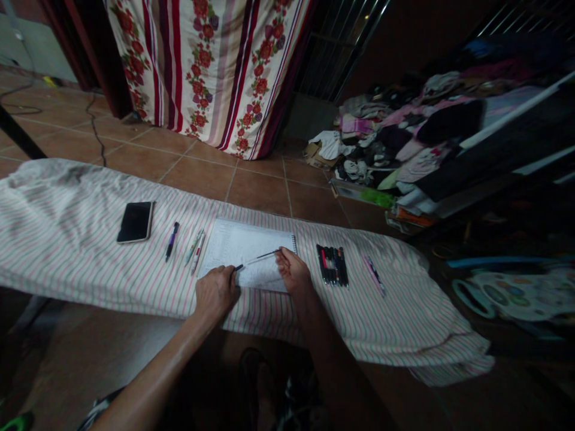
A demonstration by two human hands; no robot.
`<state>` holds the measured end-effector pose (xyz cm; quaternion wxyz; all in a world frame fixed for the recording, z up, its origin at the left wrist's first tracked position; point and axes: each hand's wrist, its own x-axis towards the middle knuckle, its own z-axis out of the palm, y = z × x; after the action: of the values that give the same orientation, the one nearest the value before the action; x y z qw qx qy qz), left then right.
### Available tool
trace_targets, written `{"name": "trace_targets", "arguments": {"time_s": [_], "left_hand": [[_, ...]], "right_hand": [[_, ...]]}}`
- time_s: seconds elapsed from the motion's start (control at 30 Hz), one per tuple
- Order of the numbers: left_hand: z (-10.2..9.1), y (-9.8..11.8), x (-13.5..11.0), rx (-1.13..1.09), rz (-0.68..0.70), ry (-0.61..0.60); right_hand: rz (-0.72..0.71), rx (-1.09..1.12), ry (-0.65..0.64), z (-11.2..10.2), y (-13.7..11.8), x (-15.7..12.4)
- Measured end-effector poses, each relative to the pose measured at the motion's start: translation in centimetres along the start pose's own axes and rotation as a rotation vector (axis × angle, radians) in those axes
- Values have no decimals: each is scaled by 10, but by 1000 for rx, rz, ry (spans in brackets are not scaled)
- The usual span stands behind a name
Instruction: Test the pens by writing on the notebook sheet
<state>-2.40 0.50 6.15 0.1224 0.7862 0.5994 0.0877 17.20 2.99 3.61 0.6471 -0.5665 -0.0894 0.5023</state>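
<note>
A spiral notebook (pixel 245 246) lies open on a striped cloth (pixel 72 239) that covers a long low surface. Both hands hold one thin pen (pixel 258 260) over the page. My left hand (pixel 215 293) is closed around the pen's near end, at the notebook's lower left corner. My right hand (pixel 293 272) pinches the far end by the notebook's right edge.
A dark phone (pixel 135 222) lies at the left of the cloth. Three pens (pixel 172 240) lie between it and the notebook. Several pens (pixel 332 265) sit in a row to the right, one more pen (pixel 374 274) beyond. A floral mattress (pixel 211 66) leans behind; a clothes pile (pixel 404 131) lies at the right.
</note>
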Motion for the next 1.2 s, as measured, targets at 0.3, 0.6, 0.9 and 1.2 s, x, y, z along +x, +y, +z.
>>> {"name": "trace_targets", "arguments": {"time_s": [0.3, 0.6, 0.9, 1.2], "left_hand": [[-1, 0, 0, 12, -12, -15], [0, 2, 4, 3, -15, -16], [9, 9, 9, -46, -40, 28], [9, 8, 9, -61, -63, 14]], "right_hand": [[-40, 7, 27, -11, -2, 5], [-113, -51, 40, -24, 1, 5], [-296, -431, 5, -20, 17, 2], [-485, -838, 40, -25, 24, 23]]}}
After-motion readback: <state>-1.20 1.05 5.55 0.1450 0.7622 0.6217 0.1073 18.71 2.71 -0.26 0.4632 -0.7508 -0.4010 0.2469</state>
